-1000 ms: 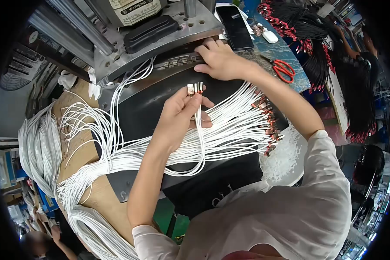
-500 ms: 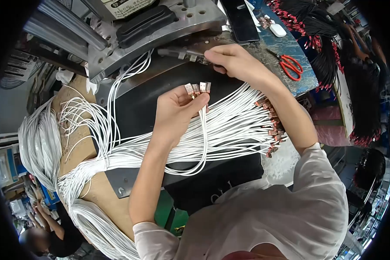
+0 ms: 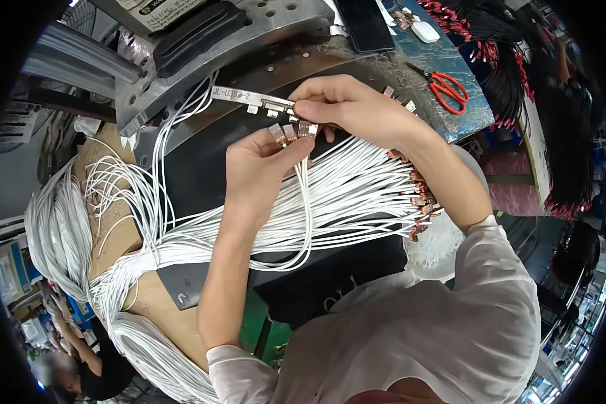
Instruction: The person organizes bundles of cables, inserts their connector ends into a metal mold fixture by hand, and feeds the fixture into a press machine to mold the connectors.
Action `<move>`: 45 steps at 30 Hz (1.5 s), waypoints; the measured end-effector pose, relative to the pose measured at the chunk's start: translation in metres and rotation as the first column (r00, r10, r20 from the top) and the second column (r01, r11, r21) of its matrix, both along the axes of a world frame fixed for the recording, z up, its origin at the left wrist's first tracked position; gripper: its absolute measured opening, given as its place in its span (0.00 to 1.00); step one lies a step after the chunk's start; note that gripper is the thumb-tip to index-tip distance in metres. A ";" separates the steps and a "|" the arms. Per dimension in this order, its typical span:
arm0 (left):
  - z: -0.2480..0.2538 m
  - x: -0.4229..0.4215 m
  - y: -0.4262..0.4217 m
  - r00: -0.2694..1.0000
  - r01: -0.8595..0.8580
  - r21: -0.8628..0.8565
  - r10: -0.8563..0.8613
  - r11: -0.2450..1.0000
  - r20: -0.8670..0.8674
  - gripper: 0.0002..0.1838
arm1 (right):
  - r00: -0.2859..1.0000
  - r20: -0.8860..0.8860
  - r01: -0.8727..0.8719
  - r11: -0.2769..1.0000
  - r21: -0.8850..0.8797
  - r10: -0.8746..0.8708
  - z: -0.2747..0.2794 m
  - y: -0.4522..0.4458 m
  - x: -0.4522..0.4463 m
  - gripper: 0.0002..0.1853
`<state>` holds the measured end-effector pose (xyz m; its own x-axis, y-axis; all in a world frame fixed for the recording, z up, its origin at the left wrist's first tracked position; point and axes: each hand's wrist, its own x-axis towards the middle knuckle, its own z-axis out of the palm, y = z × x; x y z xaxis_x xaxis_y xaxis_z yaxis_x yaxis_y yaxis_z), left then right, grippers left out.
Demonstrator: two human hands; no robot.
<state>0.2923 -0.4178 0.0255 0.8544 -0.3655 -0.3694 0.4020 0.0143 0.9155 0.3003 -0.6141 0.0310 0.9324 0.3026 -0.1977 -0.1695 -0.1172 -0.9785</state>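
Note:
My left hand (image 3: pixel 259 161) is closed on several white USB cables (image 3: pixel 305 195), pinching them just below their metal plugs (image 3: pixel 286 132). The plugs stick up in a row above my thumb. My right hand (image 3: pixel 337 108) grips the right end of a flat metal strip (image 3: pixel 239 96) marked "JL-U352-2". Small connector-like pieces line the strip's lower edge. The strip lies just above the plugs, and my two hands are close together. Below them a thick bundle of white cables (image 3: pixel 357 182) spreads over the black surface, its copper-coloured ends (image 3: pixel 421 198) toward the right.
A metal press (image 3: pixel 202 54) stands at the upper left. Red-handled cutters (image 3: pixel 448 91) and a black phone (image 3: pixel 363 25) lie on the blue table. Coiled white cables (image 3: pixel 57 229) hang at left; black cables with red ends (image 3: pixel 498 60) lie upper right. A person (image 3: pixel 91 363) is at lower left.
My right hand has come down and left toward my left hand, turning the strip so its marked face shows. My left hand has shifted slightly left with the cables.

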 end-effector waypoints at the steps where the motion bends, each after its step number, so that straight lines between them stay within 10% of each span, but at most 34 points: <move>1: 0.003 0.000 0.001 1.000 -0.009 0.003 0.009 1.000 -0.020 0.08 | 1.000 -0.010 0.002 1.000 -0.002 -0.002 0.002 -0.002 0.001 0.15; 39: 0.007 -0.001 0.011 0.997 -0.070 -0.064 0.068 0.995 -0.039 0.20 | 0.985 0.049 -0.158 0.976 -0.148 0.167 0.004 -0.019 0.007 0.17; 42: 0.017 0.012 0.025 0.967 -0.137 0.427 0.028 0.894 0.252 0.28 | 0.983 0.014 -0.170 0.945 -0.279 0.181 0.016 -0.025 0.018 0.17; 45: 0.033 0.022 0.045 0.907 -0.188 0.753 -0.182 0.631 0.380 0.26 | 0.857 0.357 -0.083 0.782 -0.617 0.372 0.007 -0.030 0.042 0.18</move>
